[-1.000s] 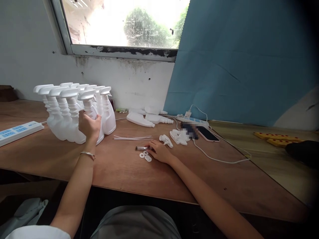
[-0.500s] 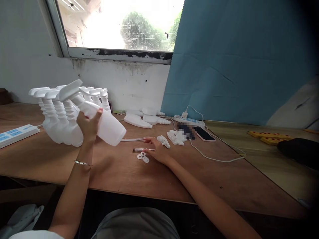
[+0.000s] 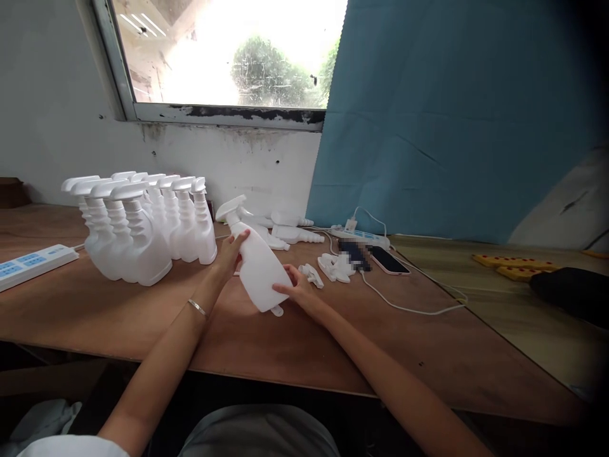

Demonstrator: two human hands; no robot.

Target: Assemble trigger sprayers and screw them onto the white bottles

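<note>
A white spray bottle [image 3: 261, 265] with its trigger head at the upper left is tilted in front of me, above the table. My left hand [image 3: 231, 252] is wrapped round it just below the neck. Down at its base, my right hand [image 3: 295, 287] pinches the lower right corner between thumb and fingers. Part of a white washer [image 3: 277, 311] shows under the bottle's bottom edge; the bottle covers whatever else lies there. To the left stand several upright white spray bottles [image 3: 152, 244] in close rows.
White trigger heads [image 3: 335, 266] lie right of my right hand. Several white bottles [image 3: 297, 235] lie on their sides near the wall. Phones [image 3: 389, 260], cables and a power strip [image 3: 371, 236] are at the back right; another power strip [image 3: 38, 263] is at the left edge.
The held bottle has come right and down from beside the standing bottles, carried by my left hand. My right hand has gone from the tabletop by the washers to gripping the bottle's base.
</note>
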